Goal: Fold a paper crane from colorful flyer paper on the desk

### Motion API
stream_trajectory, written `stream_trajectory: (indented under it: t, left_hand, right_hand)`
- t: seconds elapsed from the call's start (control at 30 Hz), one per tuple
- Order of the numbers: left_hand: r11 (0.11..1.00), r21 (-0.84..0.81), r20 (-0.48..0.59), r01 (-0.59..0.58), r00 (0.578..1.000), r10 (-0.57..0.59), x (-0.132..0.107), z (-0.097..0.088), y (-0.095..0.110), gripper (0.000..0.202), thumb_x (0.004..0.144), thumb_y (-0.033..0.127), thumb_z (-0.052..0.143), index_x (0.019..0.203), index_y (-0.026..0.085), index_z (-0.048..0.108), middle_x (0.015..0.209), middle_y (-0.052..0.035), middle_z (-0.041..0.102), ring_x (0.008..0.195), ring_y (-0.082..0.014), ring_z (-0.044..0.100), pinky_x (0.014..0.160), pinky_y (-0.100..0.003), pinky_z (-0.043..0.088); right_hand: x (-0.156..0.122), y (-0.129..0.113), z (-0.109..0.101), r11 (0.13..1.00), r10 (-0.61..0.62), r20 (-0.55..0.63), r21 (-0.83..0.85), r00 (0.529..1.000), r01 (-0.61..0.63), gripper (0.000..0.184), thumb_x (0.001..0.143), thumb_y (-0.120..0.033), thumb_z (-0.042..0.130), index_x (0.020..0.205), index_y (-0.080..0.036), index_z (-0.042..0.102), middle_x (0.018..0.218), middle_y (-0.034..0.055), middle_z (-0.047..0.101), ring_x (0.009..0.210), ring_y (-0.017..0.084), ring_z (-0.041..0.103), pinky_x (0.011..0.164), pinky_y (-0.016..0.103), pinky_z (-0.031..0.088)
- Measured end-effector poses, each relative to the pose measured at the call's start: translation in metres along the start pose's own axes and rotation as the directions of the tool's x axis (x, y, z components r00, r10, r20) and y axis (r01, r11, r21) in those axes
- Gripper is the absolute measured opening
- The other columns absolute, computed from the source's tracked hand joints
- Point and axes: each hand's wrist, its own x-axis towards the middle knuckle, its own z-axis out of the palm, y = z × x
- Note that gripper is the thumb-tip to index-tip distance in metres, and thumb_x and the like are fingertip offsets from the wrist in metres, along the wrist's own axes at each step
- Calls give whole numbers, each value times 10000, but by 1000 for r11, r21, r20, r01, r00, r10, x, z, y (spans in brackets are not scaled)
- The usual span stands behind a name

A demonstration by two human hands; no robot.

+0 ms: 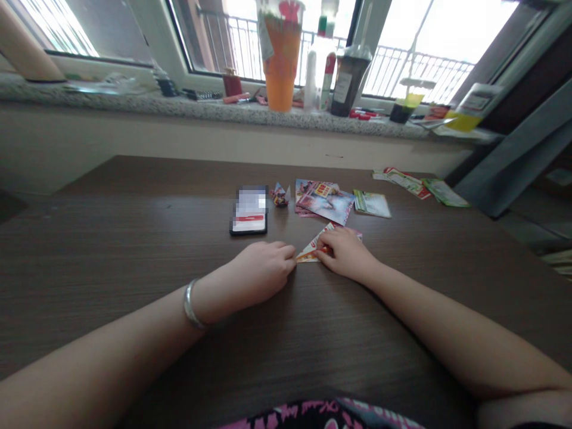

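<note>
A folded piece of printed paper (308, 255), white with red and orange print, lies on the dark wooden table with a pointed corner to the left. My left hand (263, 268), a silver bangle at its wrist, has its fingers curled together at that corner. On the paper's right part rests my right hand (342, 250), thumb and fingers closed on it and hiding much of it. Just behind are a stack of colourful printed sheets (328, 202) and a small folded paper figure (280, 195). A phone (249, 210) with a lit screen lies behind my left hand.
A small pile of green and white cards (372, 204) and red and green printed strips (409, 182) lie at the back right. Along the granite sill (201, 110) stand a tall orange cup (280, 65), a dark drink cup (350, 80), bottles and pens.
</note>
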Motion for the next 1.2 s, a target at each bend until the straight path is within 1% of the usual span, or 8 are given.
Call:
stream_trajectory:
  t: [0.27,0.4,0.53,0.63,0.77,0.93,1.07,1.2]
  left_hand:
    - [986,-165,26,7,1000,-2,-4,-5,-12,230,819,97,537,931,186,718,992,-61,670,930,-194,629,872,-313,505]
    - [968,-249,-31,-17,999,9,-4,0,-21,226,804,68,522,861,195,700,1099,-34,669,991,-184,630,898,-287,499]
    - [953,-297,-116,-58,993,24,-2,8,-24,273,855,93,488,1061,180,645,1094,-63,669,1004,-182,626,903,-297,505]
    - [938,-316,-146,-141,984,98,-1,12,-22,314,886,137,507,1178,200,606,1176,-64,648,1093,-196,591,968,-328,482]
    - [943,-292,-138,-159,983,123,-1,12,-18,311,905,182,527,1204,215,607,1212,-56,638,1167,-216,552,1020,-362,457]
    - [961,-236,-139,-142,984,111,-2,11,-13,273,903,197,523,1151,187,636,1219,-96,625,1238,-252,517,1045,-393,447]
    - [967,-224,-103,-120,990,99,-3,11,-10,262,905,211,520,1135,165,636,1250,-121,598,1174,-257,565,1004,-391,480]
    - [959,-269,-72,-86,995,69,-2,11,-8,289,902,215,527,1177,167,603,1285,-114,577,1141,-243,583,987,-374,490]
  right_hand:
    - [-4,4,3,1000,-3,-4,-2,1000,3,170,866,-348,586,783,-201,604,835,53,658,865,228,570,748,326,316]
    - [-6,4,3,999,-31,-33,12,999,31,178,871,-357,584,790,-201,611,841,56,658,859,225,566,757,332,326]
    - [-4,4,3,994,-111,-58,10,992,112,185,872,-357,586,791,-193,613,820,59,651,857,224,549,759,337,343]
    - [-1,6,3,982,-190,-80,11,979,191,195,880,-362,585,797,-188,616,820,60,649,875,222,540,791,349,369]
    - [0,11,4,975,-217,-204,10,954,224,176,859,-365,628,916,-199,636,1016,76,651,1039,243,523,931,393,384]
    - [-1,15,5,988,-152,-386,-38,910,149,328,818,-408,679,1073,-211,620,1277,107,553,1226,290,427,1050,466,344]
    - [-3,15,5,997,-72,-407,-10,911,75,230,822,-399,681,967,-223,654,1136,103,596,1060,271,528,918,444,444]
    - [-4,14,7,988,-132,-301,42,944,151,114,884,-327,619,887,-230,680,993,65,639,958,215,578,835,357,475]
